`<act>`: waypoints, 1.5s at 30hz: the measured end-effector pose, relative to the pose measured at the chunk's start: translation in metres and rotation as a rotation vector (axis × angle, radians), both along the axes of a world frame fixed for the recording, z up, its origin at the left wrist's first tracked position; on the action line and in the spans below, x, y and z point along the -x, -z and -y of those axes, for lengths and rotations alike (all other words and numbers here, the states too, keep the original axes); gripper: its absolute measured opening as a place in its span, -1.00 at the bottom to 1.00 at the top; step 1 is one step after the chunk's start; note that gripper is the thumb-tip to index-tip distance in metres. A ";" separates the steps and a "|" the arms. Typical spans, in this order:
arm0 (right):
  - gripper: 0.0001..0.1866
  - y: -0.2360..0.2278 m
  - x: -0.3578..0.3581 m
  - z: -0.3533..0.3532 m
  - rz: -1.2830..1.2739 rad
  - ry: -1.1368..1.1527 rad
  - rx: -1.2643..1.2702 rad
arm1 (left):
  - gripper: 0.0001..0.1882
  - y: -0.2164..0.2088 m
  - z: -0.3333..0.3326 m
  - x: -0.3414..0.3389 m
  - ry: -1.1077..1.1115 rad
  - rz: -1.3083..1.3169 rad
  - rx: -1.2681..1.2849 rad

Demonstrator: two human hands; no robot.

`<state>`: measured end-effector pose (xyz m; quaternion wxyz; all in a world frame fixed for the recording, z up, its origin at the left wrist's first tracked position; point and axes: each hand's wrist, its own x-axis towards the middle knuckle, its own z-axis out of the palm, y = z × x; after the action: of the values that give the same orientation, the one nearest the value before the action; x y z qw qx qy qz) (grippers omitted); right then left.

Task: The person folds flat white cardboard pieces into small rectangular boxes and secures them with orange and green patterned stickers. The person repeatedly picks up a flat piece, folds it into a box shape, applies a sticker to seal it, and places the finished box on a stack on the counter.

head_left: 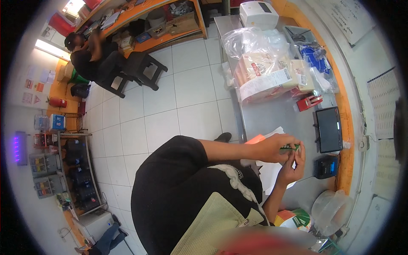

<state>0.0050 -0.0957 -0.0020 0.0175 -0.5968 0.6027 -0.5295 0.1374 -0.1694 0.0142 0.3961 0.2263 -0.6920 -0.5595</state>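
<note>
My left hand (274,148) is closed around a small, narrow green object (289,147) with pale marks. What it is, I cannot make out. My right hand (294,166) meets the left, its fingertips pinched at the object's end. Both hands are above the grey metal table (284,122), over white sheets of paper (270,173). An orange sheet (256,139) pokes out by my left wrist. My fingers partly hide the green object.
Plastic-wrapped packages (259,70), a red tape dispenser (309,103) and a white machine (259,15) stand farther along the table. A dark monitor (328,129), a small black device (326,166) and a clear tub (331,211) line the wall side. Another person (95,59) sits across the room.
</note>
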 end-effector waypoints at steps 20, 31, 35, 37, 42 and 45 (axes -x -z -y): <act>-0.73 0.058 -0.007 0.041 0.076 -0.066 -0.158 | -0.59 0.020 0.013 -0.027 -0.019 0.748 0.277; -0.84 0.014 -0.003 0.009 0.235 -0.052 -0.425 | -0.64 0.044 0.009 -0.036 0.258 0.387 0.287; -0.83 -0.006 0.012 -0.005 0.284 -0.079 -0.383 | -0.64 0.029 0.013 -0.019 0.252 0.534 0.268; -0.82 -0.005 0.025 -0.017 0.239 -0.124 -0.421 | -0.64 0.013 0.016 -0.008 0.178 0.626 0.189; -0.85 0.010 0.050 -0.047 0.669 -0.014 -0.308 | -0.75 -0.019 0.009 0.019 -0.066 0.179 0.771; -0.83 0.005 0.068 -0.075 0.809 0.020 -0.249 | -0.80 -0.032 -0.006 0.026 0.075 0.210 0.638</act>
<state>-0.0631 -0.0202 -0.0066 0.3196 -0.3284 0.6123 -0.6443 0.1111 -0.1635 0.0467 0.3526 0.1215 -0.8771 -0.3026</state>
